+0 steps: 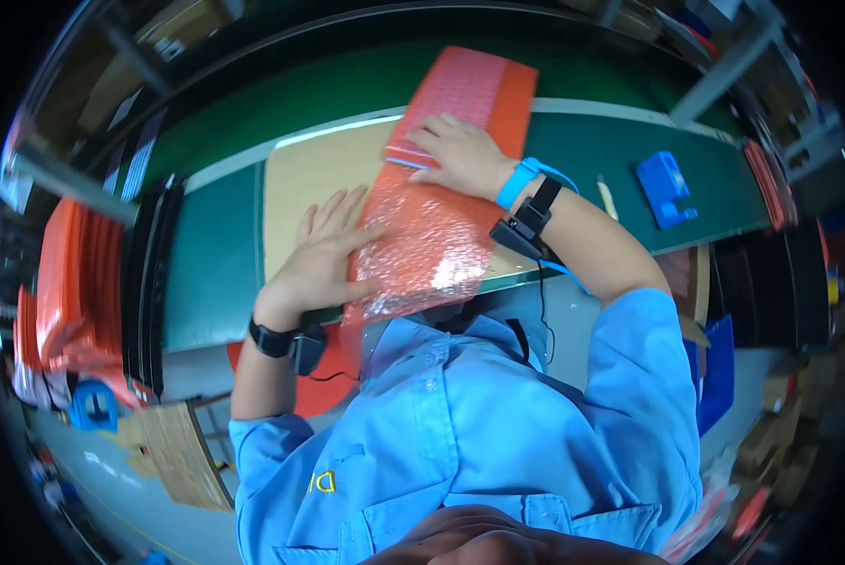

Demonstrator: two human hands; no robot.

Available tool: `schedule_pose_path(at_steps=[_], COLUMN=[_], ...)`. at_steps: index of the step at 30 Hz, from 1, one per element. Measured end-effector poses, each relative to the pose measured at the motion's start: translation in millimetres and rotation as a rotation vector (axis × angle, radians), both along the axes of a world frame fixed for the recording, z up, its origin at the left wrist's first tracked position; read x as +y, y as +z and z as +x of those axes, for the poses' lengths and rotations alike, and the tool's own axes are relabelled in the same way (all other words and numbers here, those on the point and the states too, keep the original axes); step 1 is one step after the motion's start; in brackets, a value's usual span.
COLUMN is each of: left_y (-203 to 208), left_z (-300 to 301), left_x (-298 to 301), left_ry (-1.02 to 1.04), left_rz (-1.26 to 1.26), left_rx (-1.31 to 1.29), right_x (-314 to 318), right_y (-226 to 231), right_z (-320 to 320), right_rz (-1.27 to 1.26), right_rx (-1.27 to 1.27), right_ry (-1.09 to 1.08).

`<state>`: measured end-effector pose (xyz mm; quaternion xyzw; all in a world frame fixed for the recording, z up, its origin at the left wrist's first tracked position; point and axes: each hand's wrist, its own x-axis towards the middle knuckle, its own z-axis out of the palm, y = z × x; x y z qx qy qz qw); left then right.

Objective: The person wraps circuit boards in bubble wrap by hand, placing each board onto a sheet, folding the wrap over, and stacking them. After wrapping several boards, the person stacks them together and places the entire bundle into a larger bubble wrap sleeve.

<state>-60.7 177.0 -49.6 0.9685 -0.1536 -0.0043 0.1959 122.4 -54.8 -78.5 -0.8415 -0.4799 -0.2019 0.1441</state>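
Note:
A red bubble-wrap sheet lies over a tan board on the green worktable, its near end hanging at the table's front edge. Its far part shows a flat pink bubbled section with an orange strip along the right side. My left hand rests palm down with spread fingers, partly on the board and partly on the wrap's left edge. Farther away, my right hand lies on the lower end of the pink section, fingers stretched out. Whatever the wrap may cover cannot be made out.
To the right on the table sit a blue tape dispenser and a small pale tool. Red bubble-wrapped pieces are stacked at the left, beside a black rack. A metal post rises at the far right.

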Motion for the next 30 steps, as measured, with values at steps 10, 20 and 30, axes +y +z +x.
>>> schedule_pose_path(at_steps=[10,20,30], left_y=[-30.1,-19.7,-20.9], left_z=[69.3,65.6,62.4], left_x=[55.3,46.8,48.9], left_ry=[-0.326,-0.247,-0.254], left_rz=[-0.065,-0.157,-0.055], left_rx=[0.177,0.164,0.172], right_x=[-192.5,-215.2,50.8], right_y=[-0.6,-6.7,21.0], right_z=[-56.1,-15.7,-103.9], right_rz=[-0.001,-0.241,-0.195], right_rx=[0.124,0.035,0.226], right_ry=[-1.042,-0.955,0.157])
